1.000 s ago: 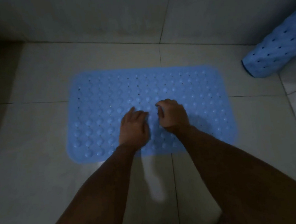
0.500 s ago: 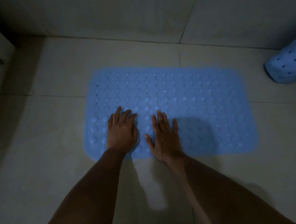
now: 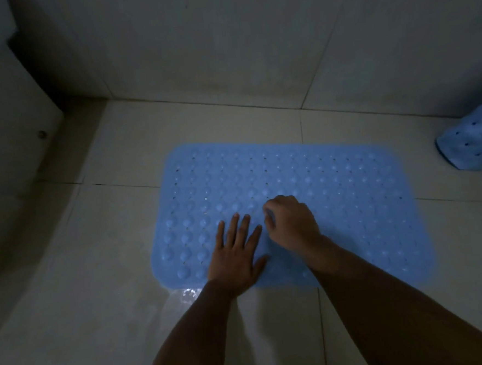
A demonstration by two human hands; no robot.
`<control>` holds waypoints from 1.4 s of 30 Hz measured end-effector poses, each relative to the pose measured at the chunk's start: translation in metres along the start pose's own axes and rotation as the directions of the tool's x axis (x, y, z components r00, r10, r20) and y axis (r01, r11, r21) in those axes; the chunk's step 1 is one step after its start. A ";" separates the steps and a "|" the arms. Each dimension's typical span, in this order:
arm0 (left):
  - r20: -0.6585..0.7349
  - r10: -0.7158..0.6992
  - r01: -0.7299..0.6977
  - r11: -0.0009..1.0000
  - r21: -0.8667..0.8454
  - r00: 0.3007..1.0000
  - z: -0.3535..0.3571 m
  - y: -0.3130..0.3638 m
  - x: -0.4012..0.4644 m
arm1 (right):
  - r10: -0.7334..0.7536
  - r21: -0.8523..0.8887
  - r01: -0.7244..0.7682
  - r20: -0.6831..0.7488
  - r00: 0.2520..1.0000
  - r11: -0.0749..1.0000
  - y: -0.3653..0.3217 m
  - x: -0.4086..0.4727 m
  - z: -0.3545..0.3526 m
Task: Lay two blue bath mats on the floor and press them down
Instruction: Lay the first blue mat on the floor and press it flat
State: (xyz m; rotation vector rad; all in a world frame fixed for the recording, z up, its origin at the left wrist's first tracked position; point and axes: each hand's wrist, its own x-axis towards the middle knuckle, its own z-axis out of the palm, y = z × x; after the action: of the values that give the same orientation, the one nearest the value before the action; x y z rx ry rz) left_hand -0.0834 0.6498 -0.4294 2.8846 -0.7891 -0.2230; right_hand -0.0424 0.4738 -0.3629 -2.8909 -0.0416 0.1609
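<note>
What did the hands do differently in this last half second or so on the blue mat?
The right hand, flat half a second ago, has curled its fingers into a fist on the flat mat. The left hand stays flat, fingers spread wider. The rolled mat is still untouched.

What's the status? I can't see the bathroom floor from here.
Left hand flat, pressing first mat. Right hand curled, knuckles on it. Second mat rolled at right, not laid. Nothing in the way.
</note>
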 end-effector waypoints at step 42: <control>-0.132 -0.309 0.278 0.938 -0.207 0.942 -0.053 -0.123 -0.034 | -0.002 0.089 -0.007 0.092 0.996 0.996 -0.116 0.012 0.033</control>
State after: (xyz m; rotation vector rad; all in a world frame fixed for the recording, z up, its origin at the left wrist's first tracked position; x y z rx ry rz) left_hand -0.0418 0.7770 -0.3957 2.7852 -0.2879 -0.0842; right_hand -0.0355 0.5946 -0.3677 -2.7930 -0.0460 0.2891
